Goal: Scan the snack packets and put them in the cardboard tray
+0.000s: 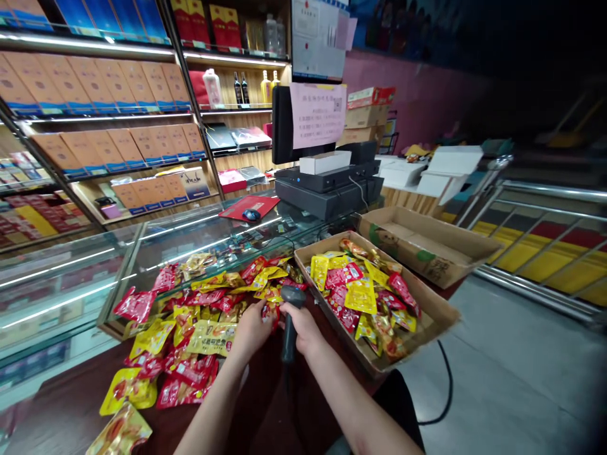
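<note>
My left hand [255,328] is closed on the edge of a small red snack packet [271,315], mostly hidden by the fingers. My right hand [303,330] is wrapped round a dark barcode scanner [288,344], its head up and its handle pointing down towards me. The right fingertips come close to the packet; whether they touch it I cannot tell. To the left and ahead spreads a loose pile of red, yellow and gold snack packets [190,363]. On the right, a shallow cardboard box [429,335] holds many similar packets [360,294].
A second cardboard box [446,272] stands behind the first. Ahead are a glass display counter [161,237], a mouse [251,215] on a red mat, and a cash register with a monitor [282,126]. Stocked shelves line the left; a metal railing [535,189] stands right.
</note>
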{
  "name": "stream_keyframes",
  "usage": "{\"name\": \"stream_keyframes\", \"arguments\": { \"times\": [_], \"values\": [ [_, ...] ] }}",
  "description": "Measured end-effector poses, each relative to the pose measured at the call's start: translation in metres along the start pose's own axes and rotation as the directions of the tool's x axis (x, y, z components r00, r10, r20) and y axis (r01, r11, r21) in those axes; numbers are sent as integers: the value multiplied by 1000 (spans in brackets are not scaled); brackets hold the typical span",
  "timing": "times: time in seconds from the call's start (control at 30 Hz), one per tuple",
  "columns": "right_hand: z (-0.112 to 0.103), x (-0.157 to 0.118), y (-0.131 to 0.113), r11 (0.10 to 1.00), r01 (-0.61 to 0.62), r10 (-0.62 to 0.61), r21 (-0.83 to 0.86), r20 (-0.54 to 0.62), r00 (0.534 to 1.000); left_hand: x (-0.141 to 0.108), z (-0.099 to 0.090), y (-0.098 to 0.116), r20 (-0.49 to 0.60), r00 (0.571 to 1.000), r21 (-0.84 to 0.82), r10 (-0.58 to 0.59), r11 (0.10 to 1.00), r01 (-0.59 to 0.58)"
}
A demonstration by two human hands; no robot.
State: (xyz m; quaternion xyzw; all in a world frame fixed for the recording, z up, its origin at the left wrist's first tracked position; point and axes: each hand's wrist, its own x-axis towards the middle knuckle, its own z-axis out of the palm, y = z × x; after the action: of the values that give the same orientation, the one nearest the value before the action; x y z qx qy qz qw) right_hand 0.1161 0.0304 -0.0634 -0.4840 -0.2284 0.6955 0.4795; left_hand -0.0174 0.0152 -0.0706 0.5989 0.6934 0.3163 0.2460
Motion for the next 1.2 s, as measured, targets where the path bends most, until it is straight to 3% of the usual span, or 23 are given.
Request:
{"name": "stream_keyframes", "arguments": {
  "times": [0.27,0.43,0.53,0.6,0.7,0.77,0.97,1.07,1.2],
  "values": [
    [-2,1,-10,986,-96,80,139,117,990,12,-13,-2,68,997,-126,-35,991,44],
    [3,-4,-22,999,24,-31,35,220,975,23,-32,6,240,971,-301,0,951,74],
    [6,-5,-28,980,193,-179,-52,200,963,28,-39,11,280,960,-474,-24,866,159],
    [7,-5,-30,950,291,-264,-117,197,944,29,-38,13,304,951,-606,-62,757,243],
    [7,-5,-32,920,348,-309,-179,216,926,28,-29,17,314,945,-750,-92,586,306],
    [8,-5,-35,906,367,-322,-213,218,921,26,-24,21,302,949,-792,-89,531,302],
    [15,-14,-54,827,473,-415,-305,237,878,29,-31,30,299,954,-677,-33,697,236],
    [20,-17,-59,813,508,-430,-286,293,854,45,-45,32,297,954,-674,-44,698,242],
    [23,-14,-51,812,477,-407,-336,259,876,74,-63,39,198,974,-719,-111,659,222]
  ]
}}
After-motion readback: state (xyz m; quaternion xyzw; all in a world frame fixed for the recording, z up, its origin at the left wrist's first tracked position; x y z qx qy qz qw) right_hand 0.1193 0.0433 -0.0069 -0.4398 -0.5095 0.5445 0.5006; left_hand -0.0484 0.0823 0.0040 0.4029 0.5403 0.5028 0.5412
